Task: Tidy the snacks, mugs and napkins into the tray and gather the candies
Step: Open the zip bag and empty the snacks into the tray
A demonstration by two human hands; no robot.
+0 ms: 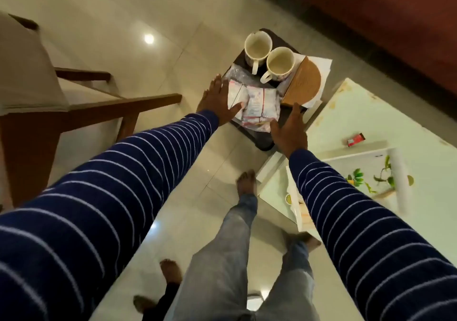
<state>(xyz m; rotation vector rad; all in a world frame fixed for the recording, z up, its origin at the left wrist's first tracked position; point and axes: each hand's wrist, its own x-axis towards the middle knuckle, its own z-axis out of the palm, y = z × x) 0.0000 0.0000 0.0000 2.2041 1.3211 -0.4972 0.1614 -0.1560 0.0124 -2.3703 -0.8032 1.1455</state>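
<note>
Dark tray (263,145) flanked by left hand (216,98) and right hand (290,129), fingers spread flat; two mugs (268,57), snack packets (254,105), wooden napkin holder (303,84) are loaded in it.

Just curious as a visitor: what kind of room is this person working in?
Probably a home living room: a cushioned wooden armchair on a glossy tiled floor, a low pale table, and a dark tray with two mugs and snacks.

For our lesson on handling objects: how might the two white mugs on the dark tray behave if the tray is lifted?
The mugs stand upright and unsecured on the tray, so they could slide or knock together. They look ceramic, so probably breakable. Both look empty, so spills seem unlikely.
</note>
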